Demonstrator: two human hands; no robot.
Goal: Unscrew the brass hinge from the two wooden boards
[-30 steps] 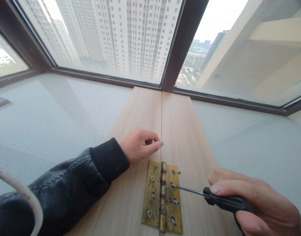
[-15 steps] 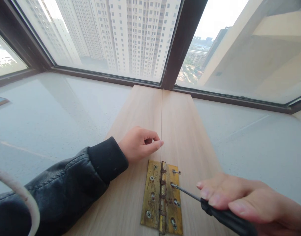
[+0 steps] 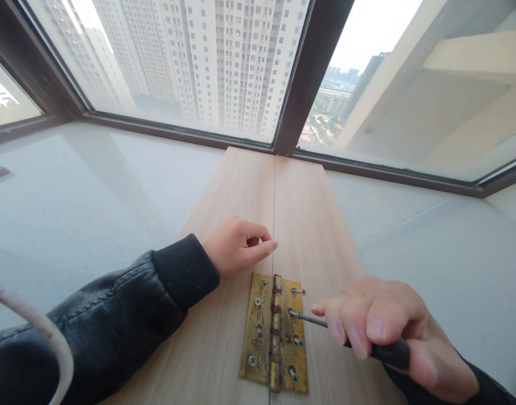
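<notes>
A tarnished brass hinge lies across the seam of two pale wooden boards laid side by side. My right hand is closed round the black handle of a screwdriver, whose tip sits in a screw on the hinge's right leaf. Another screw stands proud just above it. My left hand, in a black leather sleeve, rests on the left board just above the hinge with its fingers loosely curled and nothing visible in them.
The boards lie on a grey stone window ledge that runs up to dark window frames. Tower blocks show through the glass. A white curved cord crosses the lower left corner.
My right hand has turned on the screwdriver handle and slid up nearer the hinge, with the fingers now over the shaft. The tip stays on the same screw. My left hand has not moved.
</notes>
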